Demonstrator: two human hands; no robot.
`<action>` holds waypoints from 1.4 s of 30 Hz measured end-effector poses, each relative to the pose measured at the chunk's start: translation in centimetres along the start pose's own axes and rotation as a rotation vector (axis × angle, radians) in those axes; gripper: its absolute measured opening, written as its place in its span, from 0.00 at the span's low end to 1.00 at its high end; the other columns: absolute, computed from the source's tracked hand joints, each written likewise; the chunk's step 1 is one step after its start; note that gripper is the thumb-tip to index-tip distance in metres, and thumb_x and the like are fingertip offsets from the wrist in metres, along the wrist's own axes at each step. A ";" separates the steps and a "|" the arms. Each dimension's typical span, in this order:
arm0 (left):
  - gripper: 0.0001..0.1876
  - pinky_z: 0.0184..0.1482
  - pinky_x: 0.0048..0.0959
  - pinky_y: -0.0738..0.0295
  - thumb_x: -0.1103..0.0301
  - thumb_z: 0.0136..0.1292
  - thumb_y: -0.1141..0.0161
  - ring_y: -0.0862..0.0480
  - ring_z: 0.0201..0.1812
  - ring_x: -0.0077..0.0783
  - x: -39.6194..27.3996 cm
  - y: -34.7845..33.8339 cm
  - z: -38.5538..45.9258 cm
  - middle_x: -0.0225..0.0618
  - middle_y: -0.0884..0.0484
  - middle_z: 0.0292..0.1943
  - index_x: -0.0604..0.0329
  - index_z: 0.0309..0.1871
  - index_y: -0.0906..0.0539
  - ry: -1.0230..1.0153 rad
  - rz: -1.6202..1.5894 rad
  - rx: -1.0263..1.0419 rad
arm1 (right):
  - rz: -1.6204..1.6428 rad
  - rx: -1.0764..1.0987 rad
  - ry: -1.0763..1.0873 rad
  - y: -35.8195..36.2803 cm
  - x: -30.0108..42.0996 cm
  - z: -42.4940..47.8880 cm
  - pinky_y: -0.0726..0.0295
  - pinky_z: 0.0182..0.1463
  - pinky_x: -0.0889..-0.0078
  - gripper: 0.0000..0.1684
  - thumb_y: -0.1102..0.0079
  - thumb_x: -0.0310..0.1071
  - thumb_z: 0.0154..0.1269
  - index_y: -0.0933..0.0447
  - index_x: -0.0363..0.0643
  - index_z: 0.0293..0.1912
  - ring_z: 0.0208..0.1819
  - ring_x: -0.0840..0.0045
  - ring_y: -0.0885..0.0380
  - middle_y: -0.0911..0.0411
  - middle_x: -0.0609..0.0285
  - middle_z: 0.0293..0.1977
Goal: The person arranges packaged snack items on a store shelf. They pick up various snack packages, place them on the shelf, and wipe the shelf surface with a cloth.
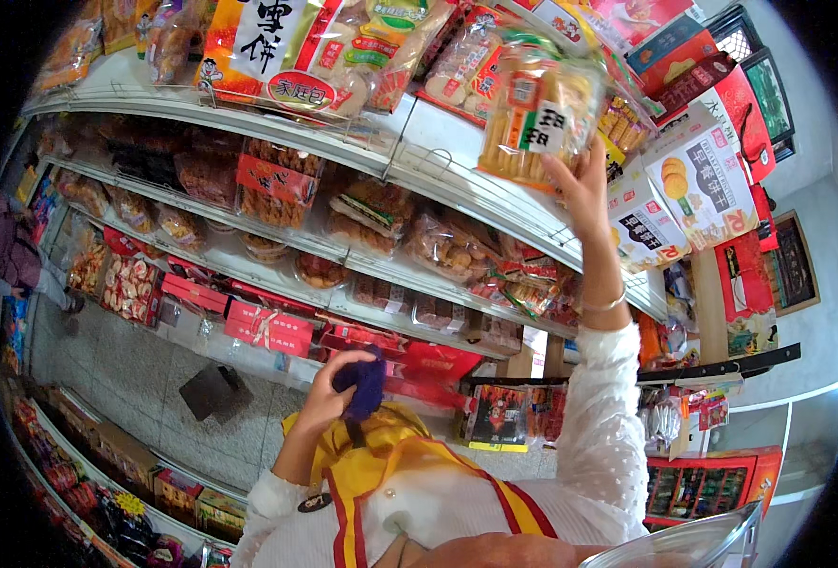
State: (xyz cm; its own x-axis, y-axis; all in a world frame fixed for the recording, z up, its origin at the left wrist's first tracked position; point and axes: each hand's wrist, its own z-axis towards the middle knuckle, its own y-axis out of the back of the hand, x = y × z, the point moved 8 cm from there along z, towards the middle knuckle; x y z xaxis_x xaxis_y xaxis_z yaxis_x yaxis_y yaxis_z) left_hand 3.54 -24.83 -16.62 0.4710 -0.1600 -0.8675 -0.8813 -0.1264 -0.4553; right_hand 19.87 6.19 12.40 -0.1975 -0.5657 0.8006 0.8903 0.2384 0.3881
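Note:
My left hand (333, 397) is closed around a bunched dark purple cloth (363, 383), in front of my yellow apron. My right arm reaches up to the top shelf, where my right hand (580, 181) grips the lower right edge of a clear plastic bag of golden snack sticks (532, 135). Behind and left of that bag lies a bag of round rice crackers (461, 67). A large orange and yellow cracker bag (262, 53) stands farther left on the same shelf.
White breakfast biscuit boxes (699, 177) stand right of my right hand. Lower shelves (362, 259) hold packed pastries, with red boxes (268, 328) below. A dark stool (209, 390) stands on the floor. A person (21, 248) is at the far left.

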 end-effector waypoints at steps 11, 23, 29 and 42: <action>0.18 0.50 0.28 0.22 0.74 0.58 0.38 0.19 0.46 0.28 0.7 2.9 -1.0 0.33 0.21 0.46 0.58 0.53 0.23 -0.169 0.086 -0.079 | -1.942 0.423 0.572 -10.4 2.2 14.1 0.51 0.73 0.46 0.17 0.46 0.34 0.62 0.19 0.62 0.50 0.54 0.73 0.24 0.17 0.67 0.39; 0.21 0.57 0.26 0.28 0.88 0.53 0.49 0.22 0.51 0.26 2.8 4.6 -2.5 0.30 0.22 0.48 0.59 0.50 0.23 -0.058 -0.067 -0.162 | -1.708 0.064 0.797 -15.6 -0.9 8.2 0.44 0.71 0.48 0.32 0.45 0.37 0.61 0.33 0.59 0.66 0.70 0.70 0.41 0.37 0.62 0.67; 0.20 0.55 0.26 0.26 0.86 0.54 0.48 0.21 0.49 0.26 2.8 5.3 -2.6 0.30 0.21 0.46 0.57 0.50 0.22 0.000 -0.044 -0.205 | -1.706 0.271 0.769 -13.8 -4.6 6.8 0.37 0.69 0.54 0.31 0.48 0.34 0.62 0.31 0.62 0.65 0.67 0.69 0.36 0.37 0.67 0.67; 0.12 0.47 0.24 0.23 0.75 0.62 0.43 0.20 0.45 0.25 4.9 7.0 -5.4 0.32 0.21 0.44 0.55 0.49 0.22 0.072 -0.267 -0.368 | -0.200 0.315 -0.160 -16.2 -10.7 -12.7 0.23 0.29 0.76 0.07 0.41 0.30 0.63 0.19 0.40 0.40 0.23 0.76 0.24 0.21 0.61 0.26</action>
State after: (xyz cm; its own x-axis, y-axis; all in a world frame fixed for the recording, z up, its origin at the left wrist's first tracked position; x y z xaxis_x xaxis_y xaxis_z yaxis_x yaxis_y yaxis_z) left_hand -0.13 -31.77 -22.97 0.6924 -0.1408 -0.7077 -0.6635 -0.5095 -0.5478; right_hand 12.78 -1.61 -8.28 -0.4376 -0.5019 0.7461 0.6632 0.3802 0.6447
